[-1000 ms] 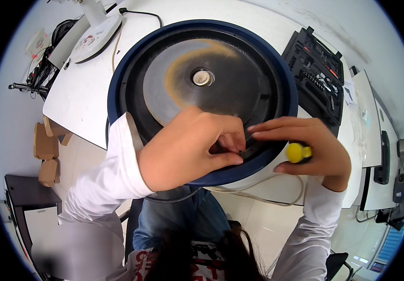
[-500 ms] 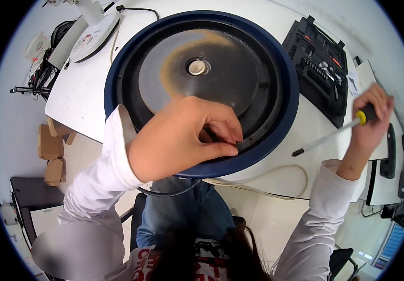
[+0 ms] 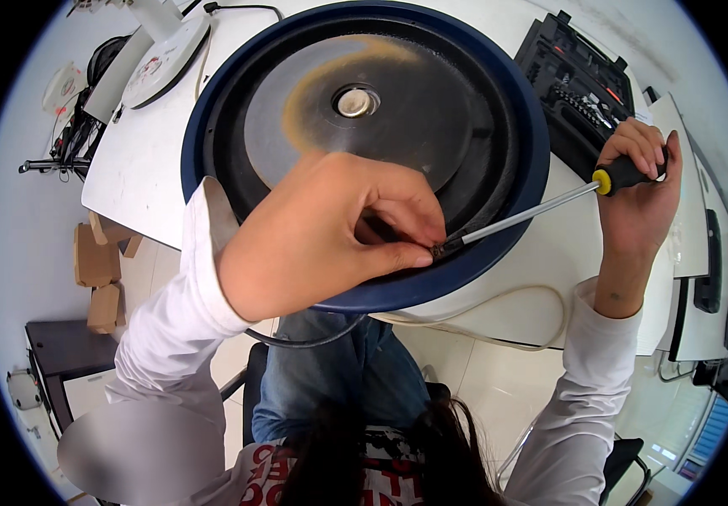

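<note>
Screwdriver (image 3: 532, 212), yellow-collared, held in grip of right hand (image 3: 639, 190); tip (image 3: 451, 246) at near rim (image 3: 397, 297) of round blue housing (image 3: 537, 152), on table (image 3: 132, 177). Left hand (image 3: 334, 219): grip narrow, beside tip, contents unclear.

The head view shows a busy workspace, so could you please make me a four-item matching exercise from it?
Things:
1. left hand
2. screwdriver
3. tool case
4. cardboard boxes

Places or states:
A. brown, near the picture's left side
B. gripped by its handle in the right hand
C. over the near side of the blue-rimmed round part
D. black and open, with tools inside

Pairs: 1-C, 2-B, 3-D, 4-A
</note>
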Tool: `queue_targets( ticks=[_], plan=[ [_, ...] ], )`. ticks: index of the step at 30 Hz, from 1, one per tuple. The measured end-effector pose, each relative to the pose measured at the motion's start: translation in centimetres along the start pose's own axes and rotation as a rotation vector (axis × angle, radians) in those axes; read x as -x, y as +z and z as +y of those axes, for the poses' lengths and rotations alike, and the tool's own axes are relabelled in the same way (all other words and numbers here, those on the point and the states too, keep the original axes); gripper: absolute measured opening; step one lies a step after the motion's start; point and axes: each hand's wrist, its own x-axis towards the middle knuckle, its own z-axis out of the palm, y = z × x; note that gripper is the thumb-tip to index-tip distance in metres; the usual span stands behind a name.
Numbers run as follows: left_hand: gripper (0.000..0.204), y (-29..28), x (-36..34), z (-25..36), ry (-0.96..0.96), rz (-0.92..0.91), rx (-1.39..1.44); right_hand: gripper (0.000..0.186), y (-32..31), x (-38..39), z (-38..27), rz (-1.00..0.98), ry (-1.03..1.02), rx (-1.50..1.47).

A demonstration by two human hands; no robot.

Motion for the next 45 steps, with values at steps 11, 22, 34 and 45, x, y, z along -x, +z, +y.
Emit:
queue_targets(
  ticks=[11, 22, 34, 45],
  plan=[
    [0.013, 0.3, -0.1, -0.1, 0.049, 0.053, -0.008, 0.021, 0.2, 0.3, 0.1, -0.014, -0.067, 0.051],
    [0.013, 0.3, -0.1, 0.0, 0.063, 0.048, -0.019, 0.021, 0.7, 0.5, -0.2, -0.014, -0.066, 0.007],
    [0.013, 0.3, -0.1, -0.3, 0.104, 0.053, -0.030, 0.021, 0.6, 0.6, 0.1, -0.036, -0.047, 0.034],
    [0.013, 0.2, -0.1, -0.3, 0.082, 0.031, 0.018, 0.022, 1.6, 0.5, 0.3, -0.217, -0.006, 0.140]
  ],
)
